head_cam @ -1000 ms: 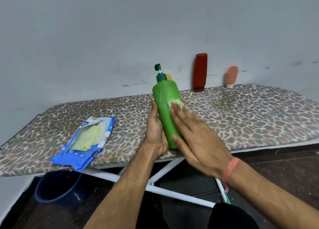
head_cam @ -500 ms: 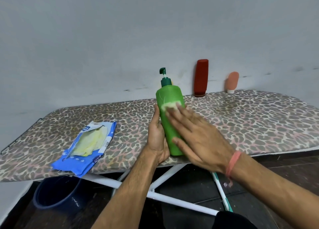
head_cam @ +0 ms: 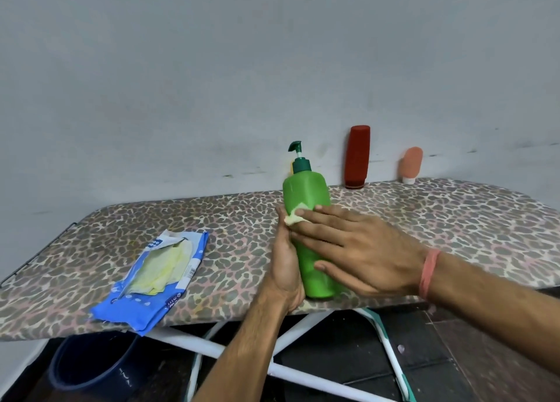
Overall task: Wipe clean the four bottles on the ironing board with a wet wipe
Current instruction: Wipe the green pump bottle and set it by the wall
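A green pump bottle (head_cam: 306, 195) stands upright near the front edge of the leopard-print ironing board (head_cam: 439, 220). My left hand (head_cam: 285, 265) grips its left side. My right hand (head_cam: 357, 247) lies flat across the bottle's front and presses a pale yellow wet wipe (head_cam: 295, 217) against it; only a corner of the wipe shows past the fingertips. A red bottle (head_cam: 358, 156) and a small peach tube (head_cam: 410, 164) lean on the wall at the back. A sliver of a yellow bottle (head_cam: 292, 167) peeks out behind the green pump.
An open blue pack of wet wipes (head_cam: 151, 277) lies on the board's left part. Under the board are white legs (head_cam: 212, 347) and a dark blue bucket (head_cam: 91, 368) on the dark floor. A grey wall stands close behind the board.
My right hand has turned more sideways across the bottle and slid the wipe to the bottle's left side. The left hand keeps its grip. The camera has tilted down slightly.
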